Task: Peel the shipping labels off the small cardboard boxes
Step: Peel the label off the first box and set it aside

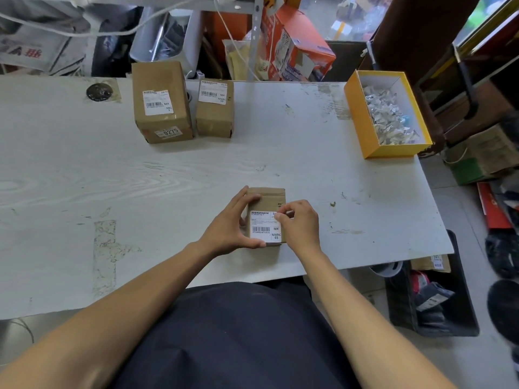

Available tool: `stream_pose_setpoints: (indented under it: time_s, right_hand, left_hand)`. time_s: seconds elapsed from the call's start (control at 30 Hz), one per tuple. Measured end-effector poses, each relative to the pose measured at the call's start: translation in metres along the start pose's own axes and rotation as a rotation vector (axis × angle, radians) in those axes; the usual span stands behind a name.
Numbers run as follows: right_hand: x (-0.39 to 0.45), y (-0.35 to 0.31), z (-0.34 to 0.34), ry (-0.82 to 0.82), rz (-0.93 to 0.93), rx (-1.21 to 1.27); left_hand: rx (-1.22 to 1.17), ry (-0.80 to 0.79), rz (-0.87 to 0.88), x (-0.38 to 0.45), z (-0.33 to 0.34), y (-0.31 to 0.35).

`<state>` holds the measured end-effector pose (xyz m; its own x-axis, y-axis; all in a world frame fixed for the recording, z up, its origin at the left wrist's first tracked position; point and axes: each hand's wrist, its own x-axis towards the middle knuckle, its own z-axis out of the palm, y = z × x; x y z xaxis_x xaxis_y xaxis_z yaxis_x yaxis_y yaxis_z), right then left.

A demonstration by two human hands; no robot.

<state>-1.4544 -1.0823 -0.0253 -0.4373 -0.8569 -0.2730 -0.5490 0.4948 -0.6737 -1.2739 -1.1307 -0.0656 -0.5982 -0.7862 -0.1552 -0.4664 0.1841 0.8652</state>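
A small cardboard box (268,200) sits near the front edge of the white table (168,175), with a white shipping label (264,227) on its top. My left hand (233,226) grips the box from its left side, thumb along the near edge. My right hand (300,223) pinches the label's upper right corner with thumb and fingertips. Two more labelled boxes stand at the back: a larger one (161,102) and a smaller one (214,108) beside it.
A yellow open box (362,119) holding crumpled peeled labels sits at the table's right rear. Clutter of bags and cartons lies behind the table, and boxes and shoes sit on the floor at the right. A dark round cap (98,91) marks the rear left.
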Motion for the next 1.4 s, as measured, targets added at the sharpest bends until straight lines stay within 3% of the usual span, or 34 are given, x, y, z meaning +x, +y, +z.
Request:
stream_pose_setpoints:
  time_s: [0.37,0.57,0.93,1.4]
  right_hand:
    - [-0.009,0.003,0.006,0.051,-0.038,-0.030]
    - [-0.016,0.017,0.003,0.085,-0.089,0.162]
    - [-0.018,0.019,0.008,0.117,-0.102,0.135]
    - [0.000,0.005,-0.005,-0.030,-0.004,0.080]
  left_hand:
    - [0.020,-0.001,0.018,0.001,-0.001,-0.001]
    - [0.019,0.004,0.018,0.002,0.001,-0.004]
    - [0.017,0.010,0.025,0.001,0.001,-0.002]
    - [0.039,0.010,0.032,0.001,0.002,-0.003]
